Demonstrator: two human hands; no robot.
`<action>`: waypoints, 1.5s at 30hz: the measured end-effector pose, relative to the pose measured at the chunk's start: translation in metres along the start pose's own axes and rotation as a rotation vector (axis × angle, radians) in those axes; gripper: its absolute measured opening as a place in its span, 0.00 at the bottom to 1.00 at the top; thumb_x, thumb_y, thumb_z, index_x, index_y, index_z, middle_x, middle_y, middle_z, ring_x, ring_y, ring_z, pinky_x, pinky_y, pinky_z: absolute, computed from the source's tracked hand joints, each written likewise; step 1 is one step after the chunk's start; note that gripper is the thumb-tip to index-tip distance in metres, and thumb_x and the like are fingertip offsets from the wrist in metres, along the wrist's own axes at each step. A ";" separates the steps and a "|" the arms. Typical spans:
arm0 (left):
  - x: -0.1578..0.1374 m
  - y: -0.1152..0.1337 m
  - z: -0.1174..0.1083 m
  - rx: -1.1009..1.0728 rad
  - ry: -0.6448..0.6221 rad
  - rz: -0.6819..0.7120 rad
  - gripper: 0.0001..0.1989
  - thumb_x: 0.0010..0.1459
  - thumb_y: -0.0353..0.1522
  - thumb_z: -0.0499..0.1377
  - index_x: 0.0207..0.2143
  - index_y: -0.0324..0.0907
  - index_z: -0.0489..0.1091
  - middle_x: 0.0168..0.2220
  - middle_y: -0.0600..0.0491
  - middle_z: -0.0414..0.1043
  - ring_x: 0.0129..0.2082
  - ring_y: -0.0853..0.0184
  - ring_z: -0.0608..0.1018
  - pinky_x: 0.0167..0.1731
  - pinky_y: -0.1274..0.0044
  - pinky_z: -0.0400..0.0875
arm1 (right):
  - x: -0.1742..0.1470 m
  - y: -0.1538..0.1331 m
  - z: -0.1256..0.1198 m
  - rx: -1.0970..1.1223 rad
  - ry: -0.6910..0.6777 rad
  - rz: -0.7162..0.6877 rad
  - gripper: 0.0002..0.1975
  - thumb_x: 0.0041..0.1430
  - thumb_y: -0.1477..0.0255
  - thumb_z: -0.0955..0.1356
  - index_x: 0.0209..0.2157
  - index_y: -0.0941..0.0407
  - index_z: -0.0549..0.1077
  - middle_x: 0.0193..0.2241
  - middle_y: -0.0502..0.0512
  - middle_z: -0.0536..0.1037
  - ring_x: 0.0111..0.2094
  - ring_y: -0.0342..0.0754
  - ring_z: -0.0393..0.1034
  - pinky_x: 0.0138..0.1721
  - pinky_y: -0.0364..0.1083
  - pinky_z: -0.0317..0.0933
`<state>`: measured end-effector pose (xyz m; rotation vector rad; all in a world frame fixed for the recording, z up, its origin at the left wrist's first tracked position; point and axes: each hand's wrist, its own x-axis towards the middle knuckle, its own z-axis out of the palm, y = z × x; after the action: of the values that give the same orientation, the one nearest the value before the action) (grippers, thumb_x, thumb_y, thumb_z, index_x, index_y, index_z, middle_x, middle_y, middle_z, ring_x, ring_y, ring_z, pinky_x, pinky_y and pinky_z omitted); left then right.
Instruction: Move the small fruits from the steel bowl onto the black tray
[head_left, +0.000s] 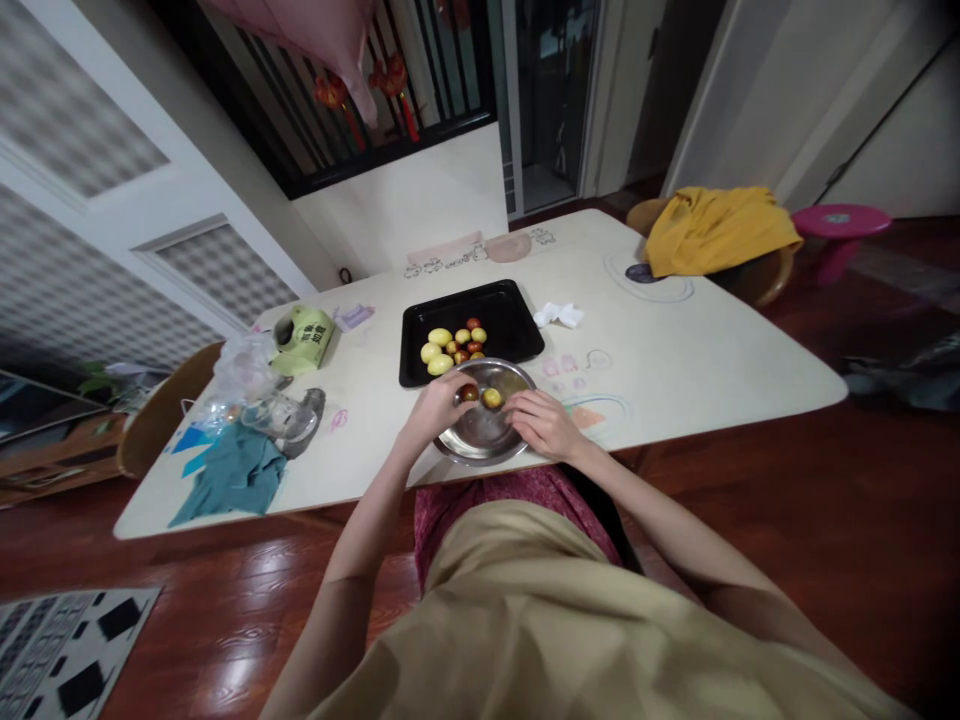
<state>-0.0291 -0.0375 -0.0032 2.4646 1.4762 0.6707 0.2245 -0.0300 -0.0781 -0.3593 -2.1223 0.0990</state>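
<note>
A shiny metal bowl point(480, 440) stands at the table's near edge, between my two hands. My left hand point(439, 410) is over its left side, with thumb and fingers closed on a small red-brown fruit point(469, 393), which looks like a jujube. Beside it in the bowl lies a yellow-green fruit point(492, 399) with brownish patches. My right hand point(544, 422) reaches over the bowl's right rim, fingers bent and together near the yellow-green fruit; whatever they hold is hidden. Just behind the bowl, a black baking tray point(502, 310) carries several yellow and red-brown fruits point(454, 348).
Crumpled white tissue point(559, 315) lies right of the tray. To the left are a yellow-green bag point(304, 338), clear plastic bags point(244, 368) and a teal cloth point(236, 472). A yellow garment point(720, 232) hangs over a chair at the far right, near a pink stool point(840, 222).
</note>
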 end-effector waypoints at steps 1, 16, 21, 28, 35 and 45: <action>-0.002 0.001 0.003 0.018 -0.035 -0.011 0.15 0.58 0.26 0.69 0.48 0.44 0.78 0.49 0.47 0.81 0.50 0.55 0.83 0.52 0.66 0.79 | 0.000 0.000 0.000 0.008 -0.007 0.008 0.17 0.76 0.69 0.59 0.40 0.55 0.78 0.42 0.61 0.82 0.47 0.54 0.74 0.46 0.55 0.70; -0.003 0.002 0.018 0.168 -0.022 -0.109 0.15 0.71 0.29 0.55 0.51 0.47 0.81 0.54 0.48 0.82 0.52 0.57 0.83 0.51 0.71 0.79 | 0.001 0.001 0.001 0.022 -0.011 -0.004 0.16 0.76 0.70 0.60 0.38 0.54 0.77 0.36 0.58 0.82 0.43 0.53 0.74 0.44 0.53 0.66; -0.003 0.001 0.019 0.173 0.011 -0.123 0.15 0.71 0.29 0.54 0.46 0.46 0.82 0.51 0.47 0.83 0.47 0.57 0.84 0.49 0.70 0.79 | -0.002 0.003 0.003 0.026 0.023 -0.058 0.18 0.76 0.71 0.60 0.33 0.54 0.76 0.26 0.55 0.79 0.35 0.52 0.72 0.41 0.53 0.65; -0.013 0.007 0.020 0.141 0.015 -0.163 0.13 0.72 0.31 0.56 0.45 0.44 0.81 0.47 0.46 0.84 0.46 0.56 0.84 0.48 0.69 0.79 | 0.001 -0.002 -0.003 0.054 0.010 -0.110 0.23 0.76 0.72 0.59 0.25 0.53 0.71 0.21 0.52 0.73 0.28 0.49 0.67 0.36 0.51 0.64; -0.023 0.010 0.030 0.129 0.125 -0.237 0.09 0.69 0.30 0.60 0.44 0.45 0.82 0.46 0.46 0.84 0.45 0.55 0.84 0.48 0.67 0.79 | 0.002 -0.003 -0.005 0.081 -0.013 -0.116 0.21 0.76 0.72 0.60 0.27 0.53 0.73 0.22 0.53 0.76 0.28 0.49 0.69 0.35 0.51 0.63; -0.018 0.020 0.021 0.120 0.097 -0.229 0.10 0.69 0.27 0.60 0.49 0.43 0.79 0.51 0.46 0.83 0.51 0.56 0.83 0.54 0.66 0.79 | 0.002 -0.006 -0.005 0.071 0.007 -0.098 0.14 0.75 0.73 0.63 0.40 0.56 0.80 0.37 0.57 0.87 0.41 0.51 0.81 0.43 0.52 0.71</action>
<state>-0.0106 -0.0616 -0.0191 2.3246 1.8506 0.6827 0.2262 -0.0354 -0.0726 -0.2134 -2.1200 0.1160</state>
